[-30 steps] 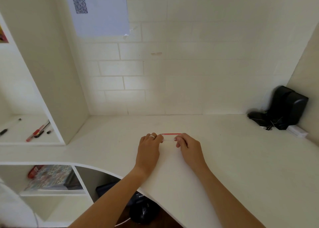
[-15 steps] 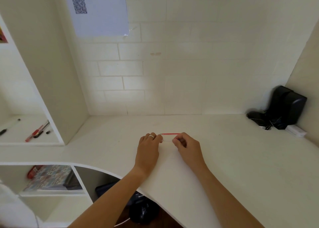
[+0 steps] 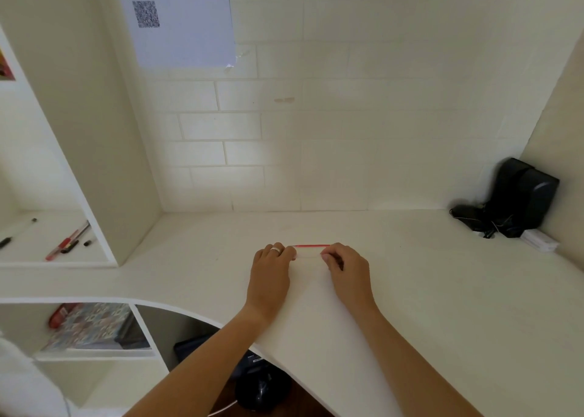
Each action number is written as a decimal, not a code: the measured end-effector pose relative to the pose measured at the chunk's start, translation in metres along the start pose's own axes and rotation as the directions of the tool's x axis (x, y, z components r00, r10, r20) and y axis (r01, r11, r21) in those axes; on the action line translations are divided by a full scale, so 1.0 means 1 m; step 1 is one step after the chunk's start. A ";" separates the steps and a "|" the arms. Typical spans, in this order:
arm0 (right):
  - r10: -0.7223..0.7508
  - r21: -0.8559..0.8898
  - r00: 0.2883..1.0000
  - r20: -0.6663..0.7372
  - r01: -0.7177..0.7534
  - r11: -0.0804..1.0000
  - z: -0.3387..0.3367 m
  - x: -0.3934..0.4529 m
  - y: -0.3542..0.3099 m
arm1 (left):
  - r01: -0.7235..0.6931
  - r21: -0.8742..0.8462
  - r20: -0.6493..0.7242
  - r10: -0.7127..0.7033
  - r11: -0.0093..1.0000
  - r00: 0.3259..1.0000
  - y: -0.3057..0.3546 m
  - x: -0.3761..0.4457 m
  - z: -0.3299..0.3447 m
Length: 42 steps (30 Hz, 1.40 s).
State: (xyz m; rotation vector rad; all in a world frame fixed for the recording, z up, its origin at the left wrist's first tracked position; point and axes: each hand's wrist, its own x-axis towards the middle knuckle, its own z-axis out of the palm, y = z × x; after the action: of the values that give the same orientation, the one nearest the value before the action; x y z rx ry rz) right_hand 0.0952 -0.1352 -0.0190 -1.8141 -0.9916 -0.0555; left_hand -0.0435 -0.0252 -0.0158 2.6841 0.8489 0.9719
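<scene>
On the white desk (image 3: 410, 290) my left hand (image 3: 271, 271), with a ring on one finger, and my right hand (image 3: 347, 269) lie close together, fingers curled. Between their fingertips runs a clear pen barrel (image 3: 309, 255), and each hand pinches one end of it. A thin red refill (image 3: 311, 245) lies parallel just behind the barrel, spanning the gap between the hands. Its ends are hidden by my fingers, so I cannot tell whether either hand also holds it.
A black speaker (image 3: 524, 201) with cables and a small white box (image 3: 538, 240) stand at the desk's back right corner. Pens (image 3: 68, 241) lie in the left shelf compartment. A patterned book (image 3: 91, 325) sits in the cubby below. A paper sheet (image 3: 183, 21) hangs on the wall.
My right hand's fingers have shifted slightly on the barrel's end. Otherwise both hands and the pen parts stay in place.
</scene>
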 end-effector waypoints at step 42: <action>0.009 -0.406 0.985 0.170 0.062 0.912 0.008 0.057 0.021 | 0.078 0.111 -0.077 -0.070 0.991 0.995 -0.013 0.009 0.017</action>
State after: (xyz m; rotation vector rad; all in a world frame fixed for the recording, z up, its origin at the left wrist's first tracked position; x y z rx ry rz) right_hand 0.1430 -0.0977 -0.0126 -2.2184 -1.1913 -0.1380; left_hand -0.0332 -0.0085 -0.0286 2.7029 1.0411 1.0397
